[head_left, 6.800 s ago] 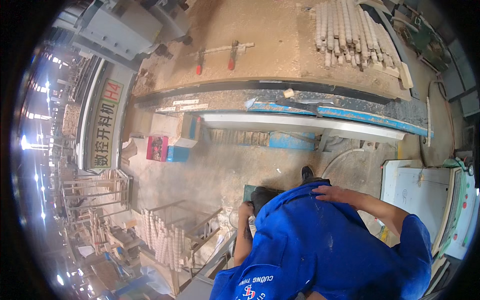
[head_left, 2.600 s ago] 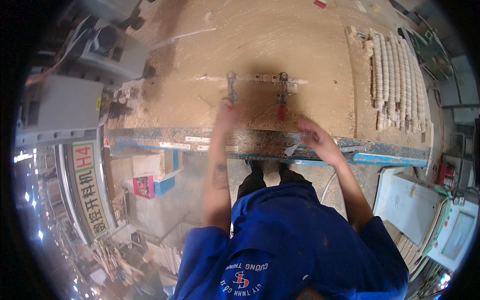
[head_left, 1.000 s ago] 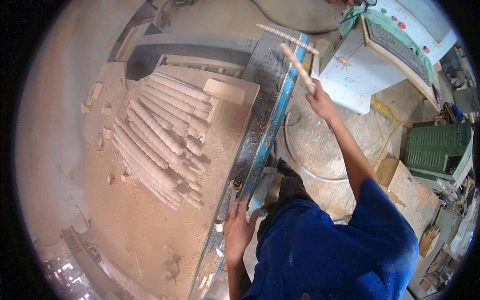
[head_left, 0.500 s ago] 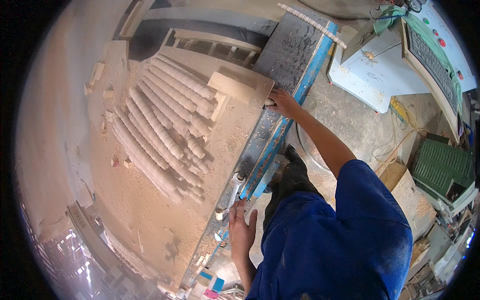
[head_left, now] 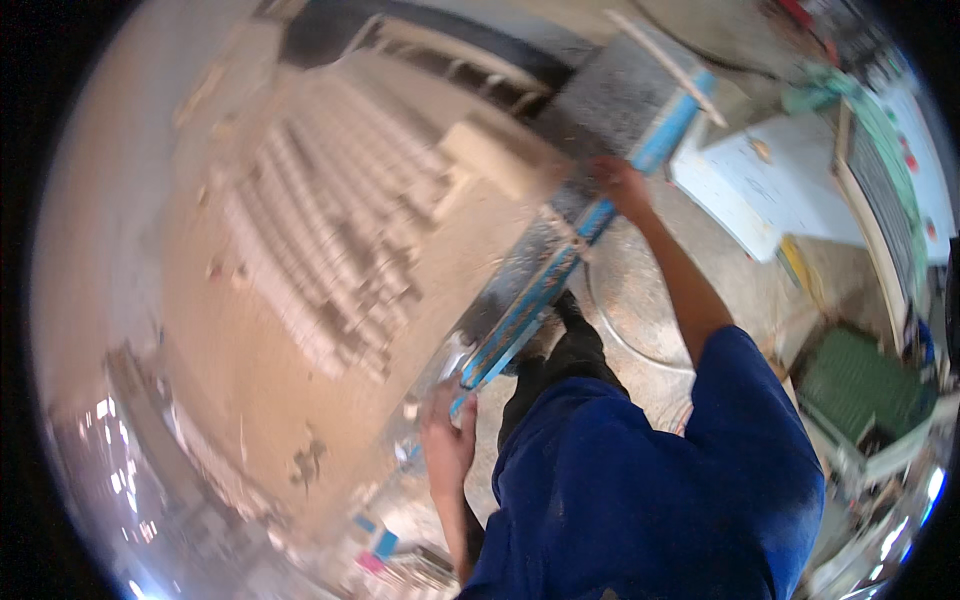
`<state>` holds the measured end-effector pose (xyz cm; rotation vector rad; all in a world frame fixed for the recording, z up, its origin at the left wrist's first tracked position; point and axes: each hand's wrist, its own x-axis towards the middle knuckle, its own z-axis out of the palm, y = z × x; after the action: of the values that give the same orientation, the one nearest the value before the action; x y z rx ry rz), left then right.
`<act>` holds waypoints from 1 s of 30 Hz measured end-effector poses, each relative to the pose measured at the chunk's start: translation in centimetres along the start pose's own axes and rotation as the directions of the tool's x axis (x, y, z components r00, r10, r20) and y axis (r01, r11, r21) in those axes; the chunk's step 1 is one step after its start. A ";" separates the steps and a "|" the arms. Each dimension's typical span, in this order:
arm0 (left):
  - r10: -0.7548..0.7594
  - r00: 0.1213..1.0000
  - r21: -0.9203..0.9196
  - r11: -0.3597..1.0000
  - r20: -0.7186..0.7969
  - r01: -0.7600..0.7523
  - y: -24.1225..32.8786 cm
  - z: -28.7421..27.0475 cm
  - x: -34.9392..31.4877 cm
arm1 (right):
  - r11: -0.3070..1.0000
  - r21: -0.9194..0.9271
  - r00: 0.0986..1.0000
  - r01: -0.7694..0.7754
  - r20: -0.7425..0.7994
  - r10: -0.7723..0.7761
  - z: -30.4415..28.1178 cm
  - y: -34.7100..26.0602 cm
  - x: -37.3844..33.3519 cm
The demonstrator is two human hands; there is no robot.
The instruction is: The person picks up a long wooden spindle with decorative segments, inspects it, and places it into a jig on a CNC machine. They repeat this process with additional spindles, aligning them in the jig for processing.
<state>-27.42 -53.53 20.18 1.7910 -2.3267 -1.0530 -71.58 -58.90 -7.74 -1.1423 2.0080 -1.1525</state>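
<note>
The picture is smeared by motion. My right hand [head_left: 620,188] is over the blue-edged rail [head_left: 655,140] of a dark machine bed, beside the corner of the dusty board. Its fingers are too blurred to show whether they hold anything. Lower down, my left hand [head_left: 448,435] is near the near end of that rail, thumb and fingers apart, with nothing visible in it. Left of both hands, a heap of turned wooden spindles [head_left: 330,200] lies on the dust-covered board [head_left: 300,410]. A flat pale wood block [head_left: 490,160] rests near the board's corner.
Another thin wooden rod [head_left: 665,65] lies across the bed's far end. To the right stand a pale control cabinet [head_left: 765,190] with a keyboard and a green cloth [head_left: 830,90], and a green louvred box [head_left: 865,385]. A hose [head_left: 620,335] curves over the floor.
The view has shifted and blurred. My right hand has left the pale piece at the board's corner and moved slightly away along the rail. My left hand remains near the rail's near end.
</note>
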 end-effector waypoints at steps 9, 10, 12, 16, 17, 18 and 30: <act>-0.292 0.666 -0.182 0.956 -0.686 0.232 -4.7 -10.3 6.0 | 0.998 0.054 0.953 -0.014 -0.302 0.029 -1.8 0.7 -5.9; -0.306 0.691 -0.203 0.952 -0.655 0.230 -5.3 -10.7 6.3 | 0.996 0.056 0.953 -0.065 -0.291 0.079 -1.4 0.2 -6.8; -0.300 0.712 -0.172 0.953 -0.635 0.248 -5.6 -11.1 6.7 | 0.980 0.039 0.931 -0.194 -0.307 0.196 -2.0 -0.7 -8.2; -0.315 0.751 -0.092 0.942 -0.580 0.324 -3.6 -10.0 10.9 | 0.998 -0.055 0.918 0.023 -0.394 -0.043 -5.2 2.8 -7.5; -0.266 0.752 -0.056 0.954 -0.604 0.293 -3.9 -9.6 10.9 | 0.966 -0.219 0.906 0.136 -0.367 -0.211 -6.5 2.6 -6.2; -0.253 0.735 0.029 0.937 -0.629 0.347 -4.5 -9.2 10.9 | 0.935 -0.344 0.929 0.089 -0.310 -0.202 -7.5 1.2 -4.2; -0.208 0.692 0.147 0.897 -0.692 0.416 -3.4 -9.3 12.3 | 0.434 -0.896 0.994 0.091 0.105 0.007 -20.7 11.0 16.6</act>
<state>-24.96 -69.10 21.08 2.2370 -1.8135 0.0131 -100.14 -62.03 -8.21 -1.6775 2.5767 0.1451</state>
